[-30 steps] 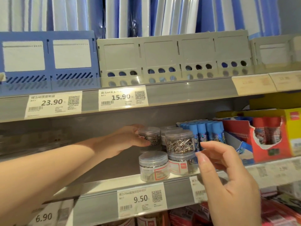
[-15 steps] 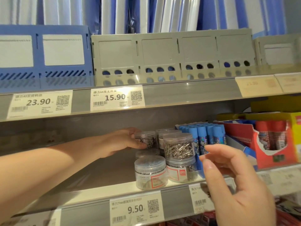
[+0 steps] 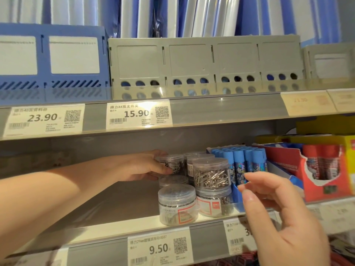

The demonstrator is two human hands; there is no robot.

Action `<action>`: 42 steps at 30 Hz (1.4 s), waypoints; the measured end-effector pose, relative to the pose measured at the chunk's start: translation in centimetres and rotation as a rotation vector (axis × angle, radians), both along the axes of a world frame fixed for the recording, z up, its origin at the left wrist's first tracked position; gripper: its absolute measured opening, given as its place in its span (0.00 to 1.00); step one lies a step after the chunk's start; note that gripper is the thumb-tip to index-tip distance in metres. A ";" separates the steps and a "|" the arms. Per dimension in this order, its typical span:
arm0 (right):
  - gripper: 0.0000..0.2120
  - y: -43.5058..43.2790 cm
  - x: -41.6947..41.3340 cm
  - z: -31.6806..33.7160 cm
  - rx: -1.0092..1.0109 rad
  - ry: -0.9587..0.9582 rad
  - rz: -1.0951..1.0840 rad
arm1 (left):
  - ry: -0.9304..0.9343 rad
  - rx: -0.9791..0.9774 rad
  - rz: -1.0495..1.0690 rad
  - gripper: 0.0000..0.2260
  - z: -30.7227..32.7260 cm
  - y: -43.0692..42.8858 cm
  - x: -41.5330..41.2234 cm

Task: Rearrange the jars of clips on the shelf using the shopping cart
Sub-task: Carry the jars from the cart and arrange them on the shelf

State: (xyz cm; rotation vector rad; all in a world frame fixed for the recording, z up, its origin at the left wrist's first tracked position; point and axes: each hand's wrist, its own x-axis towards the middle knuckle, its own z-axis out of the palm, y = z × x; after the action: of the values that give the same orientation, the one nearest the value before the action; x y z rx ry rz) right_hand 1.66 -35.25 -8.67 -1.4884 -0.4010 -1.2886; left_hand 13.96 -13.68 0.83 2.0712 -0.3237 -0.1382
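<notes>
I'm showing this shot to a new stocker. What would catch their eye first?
The clear jars of metal clips stacked mid-shelf, with the left hand gripping an upper rear jar. The right hand hovers open in front, lower right. Just right of the jars stand blue-capped tubes.

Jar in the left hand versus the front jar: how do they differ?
The left hand grips the held jar; the front jar is untouched. The held jar is raised over a lower jar; the front jar stands on the shelf. Both are clear, lidded, holding metal clips.
</notes>
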 end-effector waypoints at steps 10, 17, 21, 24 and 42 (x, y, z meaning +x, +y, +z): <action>0.16 0.8 1.0 -0.5 -0.092 0.084 0.006 | 0.026 -0.093 -0.034 0.19 -0.2 0.3 -0.1; 0.17 0.8 1.2 -0.6 -0.127 0.122 -0.011 | 0.032 -0.027 0.010 0.30 0.0 0.0 -0.3; 0.17 0.9 1.3 -0.6 -0.131 0.138 -0.024 | 0.023 -0.001 0.025 0.35 0.1 -0.5 -0.3; 0.12 0.7 1.1 -0.4 -0.153 0.172 -0.021 | -0.014 0.022 0.055 0.31 0.0 -1.0 -0.1; 0.04 0.3 0.3 -0.4 -0.175 0.220 0.024 | -0.087 0.056 0.095 0.18 -0.3 -1.2 -0.1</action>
State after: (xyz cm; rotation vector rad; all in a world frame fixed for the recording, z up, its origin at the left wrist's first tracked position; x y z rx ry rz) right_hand 1.99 -34.91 -9.08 -1.7476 -0.3933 -1.0783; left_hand 13.84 -14.88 0.52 2.1474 -0.2759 0.0003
